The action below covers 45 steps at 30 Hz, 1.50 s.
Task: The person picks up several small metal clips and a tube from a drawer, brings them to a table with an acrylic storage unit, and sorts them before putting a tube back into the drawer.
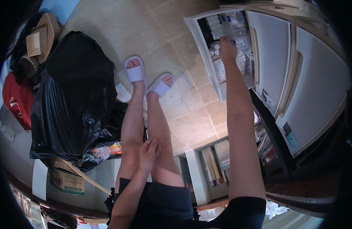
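My right arm stretches to an open white drawer (223,91) at the upper right. My right hand (228,49) is inside it with the fingers curled down, beside white rolls (214,49) and clear plastic packets (240,38). Whatever those fingers grip, if anything, is hidden beneath the hand. Over my bare knees, my left hand (147,153) is closed, thumb pressed to the bent fingers. A small dark bit shows by the thumb, too small to name.
Closed white drawers (271,53) stand right of the open one. A big black plastic bag (76,91) fills the left side, near a red cloth item (17,99) and a woven basket (50,34). Low shelves (197,175) hold books or folders. White slippers (136,72) are on the tiles.
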{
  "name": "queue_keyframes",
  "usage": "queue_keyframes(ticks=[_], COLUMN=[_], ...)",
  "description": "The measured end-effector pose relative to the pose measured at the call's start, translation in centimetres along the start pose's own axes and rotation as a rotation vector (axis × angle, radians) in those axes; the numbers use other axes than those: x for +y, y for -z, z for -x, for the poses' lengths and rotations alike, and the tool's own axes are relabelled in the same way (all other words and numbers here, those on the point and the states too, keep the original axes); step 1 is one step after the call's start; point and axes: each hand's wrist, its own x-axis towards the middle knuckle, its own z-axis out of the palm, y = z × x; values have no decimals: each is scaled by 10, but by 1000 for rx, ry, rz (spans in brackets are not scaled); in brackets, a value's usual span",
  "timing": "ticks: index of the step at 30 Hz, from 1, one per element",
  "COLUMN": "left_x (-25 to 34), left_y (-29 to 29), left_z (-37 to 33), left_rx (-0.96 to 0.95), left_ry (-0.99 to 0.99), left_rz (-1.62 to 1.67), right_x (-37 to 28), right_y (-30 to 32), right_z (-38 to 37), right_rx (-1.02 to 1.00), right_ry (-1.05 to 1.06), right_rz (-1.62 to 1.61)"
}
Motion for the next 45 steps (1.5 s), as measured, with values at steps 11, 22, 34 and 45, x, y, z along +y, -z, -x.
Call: queue_keyframes(ticks=[11,22,34,45], left_x=[-3,82,126,189], left_y=[-10,-70,-81,-137], left_z=[-4,18,207,397], left_rx=[-3,-385,-510,-535], left_ry=[-17,-165,-550,-1228], left_rz=[73,208,-541,-941], right_x=[10,-123,-108,-52], right_y=[-11,205,437,581], right_z=[-7,198,352,436], right_rx=[-149,-464,-92,524], right_ry=[-62,-184,100,-91], right_rz=[-52,-1805,-1324,-1635])
